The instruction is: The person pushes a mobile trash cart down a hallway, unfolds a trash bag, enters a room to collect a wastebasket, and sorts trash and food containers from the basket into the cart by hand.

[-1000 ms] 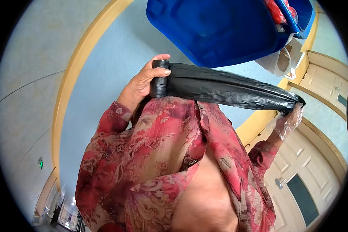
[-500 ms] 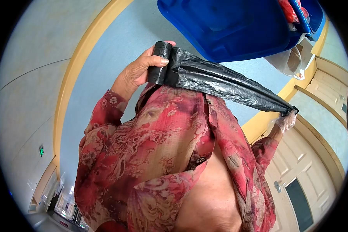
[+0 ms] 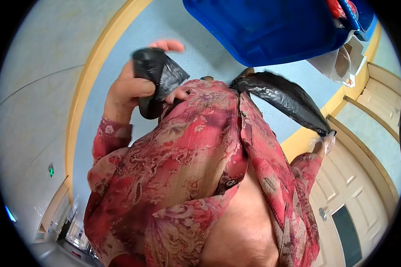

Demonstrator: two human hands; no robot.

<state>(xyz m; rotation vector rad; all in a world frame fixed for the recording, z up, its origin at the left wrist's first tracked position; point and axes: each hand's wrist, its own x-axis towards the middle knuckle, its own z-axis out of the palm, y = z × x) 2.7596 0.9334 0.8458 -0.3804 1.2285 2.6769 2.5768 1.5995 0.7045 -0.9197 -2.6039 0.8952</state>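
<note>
My left hand (image 3: 128, 91), on the left side of the view, is closed around a roll of black garbage bags (image 3: 148, 71). A short loose flap sticks out from the roll toward the right. My right hand (image 3: 324, 143), in a thin clear plastic glove, grips the bunched end of a single black garbage bag (image 3: 285, 98). This bag hangs in a narrow folded strip, its far end near the front of my shirt. A gap separates it from the roll. Motion blurs the left hand and the roll.
A large blue plastic bin (image 3: 272, 33) stands ahead, with a red item (image 3: 336, 8) at its far right. A whitish plastic bag (image 3: 329, 66) hangs beside it. A cream door (image 3: 343, 187) is on the right; a pale wall (image 3: 35, 89) runs along the left.
The black strip stretched between my hands has come apart from the roll. My left hand has moved left and slightly down with the roll; the bag in my right hand now sags.
</note>
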